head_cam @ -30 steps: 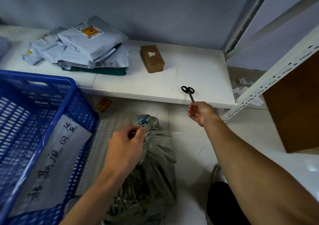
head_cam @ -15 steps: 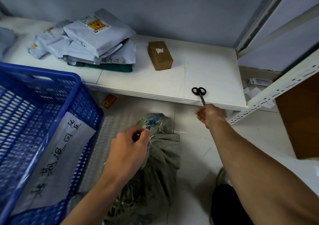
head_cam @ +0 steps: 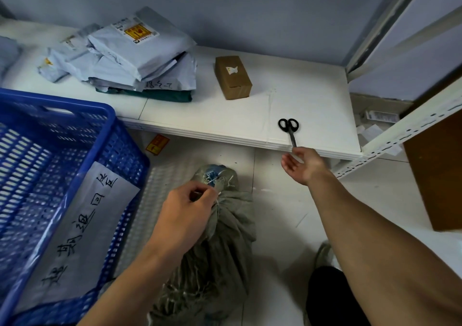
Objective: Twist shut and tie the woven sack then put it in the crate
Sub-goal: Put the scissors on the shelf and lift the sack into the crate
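A grey-green woven sack [head_cam: 220, 245] stands on the tiled floor, its neck gathered and bound with thin white string; a blue tuft shows at its top. My left hand [head_cam: 185, 215] pinches the string at the sack's neck. My right hand [head_cam: 303, 163] hovers with fingers apart just below the shelf edge, its fingertips close to the blade tips of black scissors [head_cam: 289, 129] lying on the white shelf [head_cam: 312, 101]. The blue plastic crate [head_cam: 62, 175] stands at the left of the sack and holds a handwritten paper sheet [head_cam: 82, 228].
On the shelf lie a pile of grey mailer bags [head_cam: 130, 58] and a small cardboard box [head_cam: 233, 77]. A white perforated rack post [head_cam: 410, 135] and a brown board [head_cam: 440, 175] stand at the right. A small orange label [head_cam: 157, 144] lies on the floor.
My right hand has opened its fingers and stays just below the scissors' blade tips. My left hand keeps its pinch on the sack's string.
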`<act>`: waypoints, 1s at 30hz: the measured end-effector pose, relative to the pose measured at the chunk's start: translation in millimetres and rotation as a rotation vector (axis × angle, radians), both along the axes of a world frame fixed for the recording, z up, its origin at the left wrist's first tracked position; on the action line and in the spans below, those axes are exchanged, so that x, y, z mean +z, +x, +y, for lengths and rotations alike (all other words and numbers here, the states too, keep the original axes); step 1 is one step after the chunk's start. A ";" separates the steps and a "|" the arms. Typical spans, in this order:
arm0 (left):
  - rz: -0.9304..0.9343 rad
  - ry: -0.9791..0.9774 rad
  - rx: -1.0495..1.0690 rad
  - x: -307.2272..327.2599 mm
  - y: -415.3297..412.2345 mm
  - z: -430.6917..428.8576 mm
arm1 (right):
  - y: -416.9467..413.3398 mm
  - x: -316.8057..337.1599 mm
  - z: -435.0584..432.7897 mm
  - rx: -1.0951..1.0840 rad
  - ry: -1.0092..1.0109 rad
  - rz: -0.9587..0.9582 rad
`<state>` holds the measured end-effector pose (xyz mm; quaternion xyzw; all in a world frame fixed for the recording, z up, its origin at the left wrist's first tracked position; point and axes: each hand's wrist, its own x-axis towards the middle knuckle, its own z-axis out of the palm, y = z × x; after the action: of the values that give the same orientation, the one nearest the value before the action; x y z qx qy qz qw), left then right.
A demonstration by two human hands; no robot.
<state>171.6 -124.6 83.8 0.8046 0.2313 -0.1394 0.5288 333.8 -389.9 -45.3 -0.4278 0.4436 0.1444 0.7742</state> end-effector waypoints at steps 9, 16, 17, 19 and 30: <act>0.096 -0.074 -0.087 5.0 -6.5 2.3 | -11.4 2.9 -7.8 -0.027 -0.032 0.069; -0.038 0.081 -0.227 2.9 -26.9 8.6 | -27.7 32.4 1.0 0.346 -0.408 0.018; -0.074 0.146 -0.282 3.9 -31.2 7.3 | -31.7 39.5 7.9 0.456 -0.490 -0.019; -0.137 0.249 -0.391 7.5 -41.6 3.4 | -45.9 56.0 27.3 0.704 -0.549 -0.119; -0.348 0.756 -0.717 22.1 -89.3 -8.7 | -208.4 137.2 99.3 1.550 -1.033 -0.685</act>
<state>82.4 -133.3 105.9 0.9781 -0.1140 -0.0830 0.1529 125.4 -290.6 91.9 -0.9031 -0.1978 0.2684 0.2707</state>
